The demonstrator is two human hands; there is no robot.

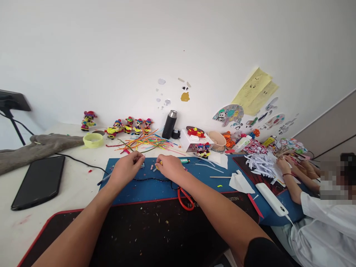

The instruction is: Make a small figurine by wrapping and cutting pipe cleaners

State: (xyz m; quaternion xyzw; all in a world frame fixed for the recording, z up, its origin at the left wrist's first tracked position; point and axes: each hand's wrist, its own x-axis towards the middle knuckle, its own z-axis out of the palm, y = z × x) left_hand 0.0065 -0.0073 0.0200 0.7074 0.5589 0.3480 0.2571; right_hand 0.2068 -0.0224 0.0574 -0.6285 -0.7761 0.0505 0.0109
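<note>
My left hand [127,167] is closed in a pinch above the blue mat [116,193]. A dark green pipe cleaner [125,144] meets its fingers, and its held part is hidden. Across a small gap, my right hand [170,167] pinches a small yellow piece [159,164], mostly covered by the fingers. Between the hands lies a tiny pink piece [152,167]. Red-handled scissors [185,200] lie under my right forearm. Behind my hands spreads a pile of colourful pipe cleaners [147,144].
Several small colourful figures [128,125] stand by the wall. A black thermos [169,125] and a white box [189,142] are behind. A yellow tape roll [93,140] and a phone [39,181] sit left. At right, a co-worker's hands [285,167] are near white paper strips [260,165].
</note>
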